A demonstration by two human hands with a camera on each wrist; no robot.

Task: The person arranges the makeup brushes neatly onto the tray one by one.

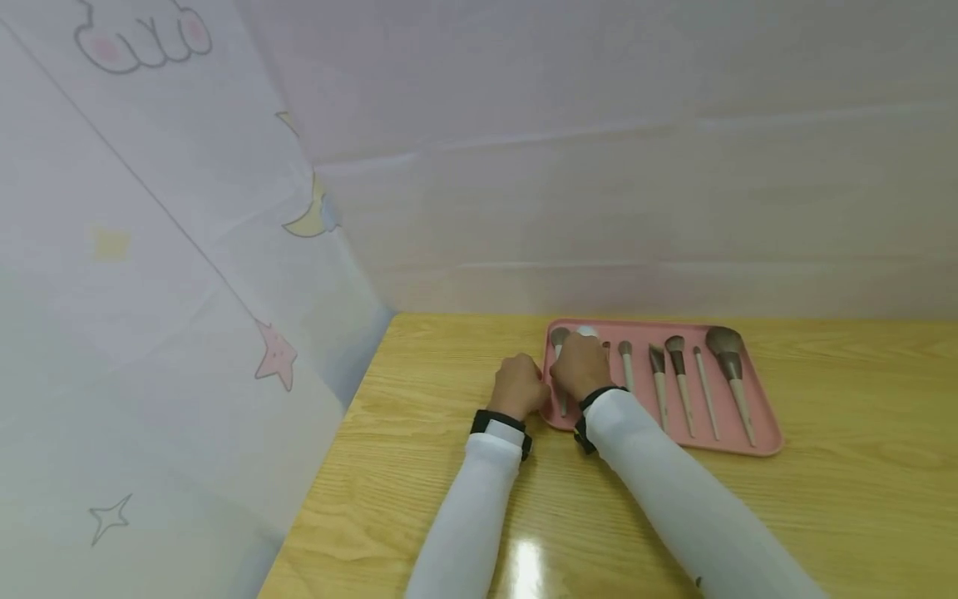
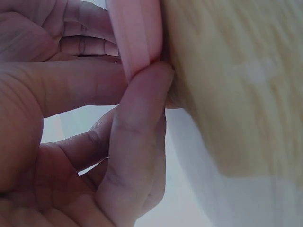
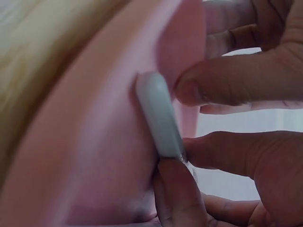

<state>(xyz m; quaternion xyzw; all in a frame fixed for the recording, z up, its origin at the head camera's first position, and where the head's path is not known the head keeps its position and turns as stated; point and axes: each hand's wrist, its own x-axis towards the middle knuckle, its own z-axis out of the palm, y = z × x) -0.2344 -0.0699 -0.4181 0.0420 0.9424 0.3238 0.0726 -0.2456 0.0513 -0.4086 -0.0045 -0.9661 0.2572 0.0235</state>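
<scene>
A pink tray (image 1: 758, 403) lies on the table with several makeup brushes side by side in it. My left hand (image 1: 518, 387) is at the tray's left edge; in the left wrist view its thumb and a finger pinch the pink rim (image 2: 138, 35). Over the left part of the tray, my right hand (image 1: 582, 366) pinches a slim white piece with a rounded end (image 3: 158, 116), seen in the right wrist view just above the tray floor. Its kind cannot be told, as the fingers hide the rest. A white tip (image 1: 587, 331) shows beyond the right hand in the head view.
A grey-headed brush (image 1: 560, 336) lies at the tray's left, partly behind the right hand. The largest brush (image 1: 724, 343) lies at the right end. Pale printed sheeting (image 1: 524, 233) hangs behind and left of the wooden table (image 1: 861, 466).
</scene>
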